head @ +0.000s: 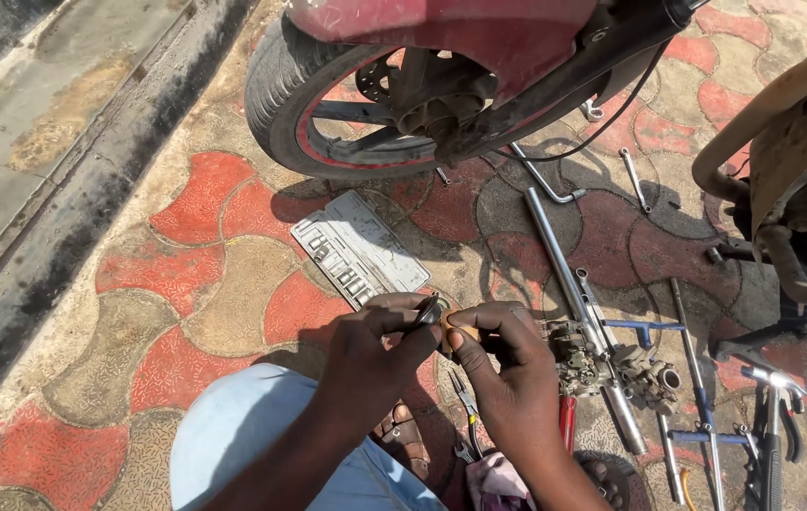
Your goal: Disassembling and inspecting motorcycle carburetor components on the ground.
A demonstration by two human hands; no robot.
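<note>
My left hand point(373, 355) pinches a small dark metal part point(429, 308) between thumb and fingertips. My right hand point(508, 364) is closed around a small tan piece point(465, 331) right next to it, and the two hands touch at the fingertips. Both hands are over my knee in light blue trousers point(252, 426). What exactly the small pieces are is too small to tell.
A red motorcycle's front wheel point(328, 104) stands ahead. A grey socket set tray point(358, 248) lies on the red and tan paving. To the right lie a carburettor point(612, 364), a long metal tube point(574, 284), wrenches point(632, 178) and pliers point(468, 407). A kerb runs along the left.
</note>
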